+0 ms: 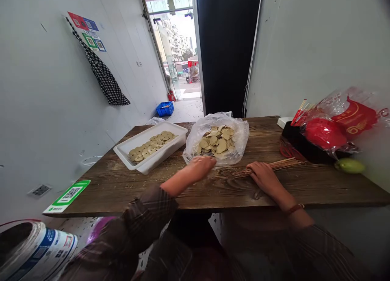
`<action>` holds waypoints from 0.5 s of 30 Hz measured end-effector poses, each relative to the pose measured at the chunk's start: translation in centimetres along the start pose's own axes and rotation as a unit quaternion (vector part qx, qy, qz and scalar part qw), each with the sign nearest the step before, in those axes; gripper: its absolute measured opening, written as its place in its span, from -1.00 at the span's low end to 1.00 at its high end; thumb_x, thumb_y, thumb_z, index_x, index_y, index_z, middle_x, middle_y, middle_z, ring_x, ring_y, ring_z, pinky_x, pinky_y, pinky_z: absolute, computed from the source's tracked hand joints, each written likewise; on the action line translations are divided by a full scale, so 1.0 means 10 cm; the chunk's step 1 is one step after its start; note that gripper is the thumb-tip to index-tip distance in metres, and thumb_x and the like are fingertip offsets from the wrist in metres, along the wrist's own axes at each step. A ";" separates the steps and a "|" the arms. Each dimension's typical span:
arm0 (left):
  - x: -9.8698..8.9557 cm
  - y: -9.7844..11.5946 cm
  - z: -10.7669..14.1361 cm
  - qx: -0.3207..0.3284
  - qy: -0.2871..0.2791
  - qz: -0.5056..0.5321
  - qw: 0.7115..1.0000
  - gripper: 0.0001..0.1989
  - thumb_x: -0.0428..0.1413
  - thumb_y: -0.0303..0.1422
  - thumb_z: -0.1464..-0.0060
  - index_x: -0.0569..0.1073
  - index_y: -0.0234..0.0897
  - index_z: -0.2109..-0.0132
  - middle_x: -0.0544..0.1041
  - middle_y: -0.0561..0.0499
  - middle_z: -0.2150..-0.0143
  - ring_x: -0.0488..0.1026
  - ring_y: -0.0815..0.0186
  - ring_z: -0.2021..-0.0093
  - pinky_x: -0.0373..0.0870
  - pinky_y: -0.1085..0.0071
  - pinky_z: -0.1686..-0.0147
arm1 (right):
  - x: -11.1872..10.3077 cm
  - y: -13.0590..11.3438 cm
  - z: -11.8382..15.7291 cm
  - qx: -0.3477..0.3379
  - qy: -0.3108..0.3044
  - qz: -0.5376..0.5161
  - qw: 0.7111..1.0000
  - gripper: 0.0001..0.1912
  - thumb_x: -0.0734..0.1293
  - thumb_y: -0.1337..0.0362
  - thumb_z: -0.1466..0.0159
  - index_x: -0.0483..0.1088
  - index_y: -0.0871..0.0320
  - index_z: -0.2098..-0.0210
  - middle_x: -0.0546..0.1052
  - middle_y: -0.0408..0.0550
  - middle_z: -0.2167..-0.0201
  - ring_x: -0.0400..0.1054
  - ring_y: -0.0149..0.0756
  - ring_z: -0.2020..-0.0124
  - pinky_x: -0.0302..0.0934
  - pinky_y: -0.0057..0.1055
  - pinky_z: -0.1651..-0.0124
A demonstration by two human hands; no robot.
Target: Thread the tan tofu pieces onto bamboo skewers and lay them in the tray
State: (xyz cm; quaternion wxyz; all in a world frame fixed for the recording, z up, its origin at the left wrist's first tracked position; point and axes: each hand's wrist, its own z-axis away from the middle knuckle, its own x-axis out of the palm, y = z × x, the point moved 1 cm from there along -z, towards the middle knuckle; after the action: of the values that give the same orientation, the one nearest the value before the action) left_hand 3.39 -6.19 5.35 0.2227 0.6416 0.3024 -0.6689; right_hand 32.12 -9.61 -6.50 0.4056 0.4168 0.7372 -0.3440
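Left hand (pixel 202 166) palm-down at the near edge of the plastic bag (pixel 217 142) of round pale slices, fingers curled; grip can't be told. Right hand (pixel 264 176) lies flat and open on the bundle of thin skewers (pixel 282 164) on the counter (pixel 152 183). White tray (pixel 151 145) of slices sits left of the bag.

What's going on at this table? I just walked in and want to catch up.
A person sits at a wooden table. The left hand reaches to the edge of a clear plastic bag of round pale slices. The right hand rests on a bundle of thin wooden skewers. A white tray beside the bag holds more slices in rows.
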 end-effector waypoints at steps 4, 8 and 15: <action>-0.21 -0.46 0.48 -0.091 0.031 0.039 0.995 -0.77 -0.09 -0.35 -0.23 0.45 -0.23 0.29 0.54 -0.09 0.30 0.47 0.20 0.35 0.29 0.36 0.34 | -0.05 -0.03 -0.01 0.011 -0.016 -0.012 1.000 -0.80 0.21 0.32 -0.34 0.40 0.11 0.08 0.54 0.04 0.11 0.39 -0.11 0.06 0.15 -0.19 0.01; -0.30 -0.85 0.95 -0.147 0.124 0.149 0.970 -0.74 -0.05 -0.23 -0.18 0.41 -0.19 0.40 0.50 -0.02 0.43 0.41 0.23 0.40 0.24 0.37 0.35 | -0.14 -0.09 0.00 0.009 -0.034 -0.043 0.998 -0.70 0.29 0.14 -0.32 0.41 0.11 0.00 0.51 0.07 0.05 0.37 -0.08 0.03 0.17 -0.18 0.00; -0.18 -0.84 1.45 -0.245 0.129 0.349 0.895 -0.71 0.01 -0.10 -0.14 0.39 -0.22 0.37 0.33 0.12 0.57 0.27 0.36 0.52 0.20 0.46 0.46 | -0.15 0.02 0.01 0.000 -0.054 -0.130 0.990 -0.78 0.26 0.10 -0.35 0.49 0.04 0.25 0.53 -0.01 0.12 0.39 -0.16 0.09 0.19 -0.23 0.03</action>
State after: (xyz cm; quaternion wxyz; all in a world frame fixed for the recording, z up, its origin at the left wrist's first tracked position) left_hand -12.72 -10.31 8.04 0.5513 0.7113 0.2395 -0.3644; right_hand 32.83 -10.09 -5.26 0.3968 0.2979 0.7621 -0.4160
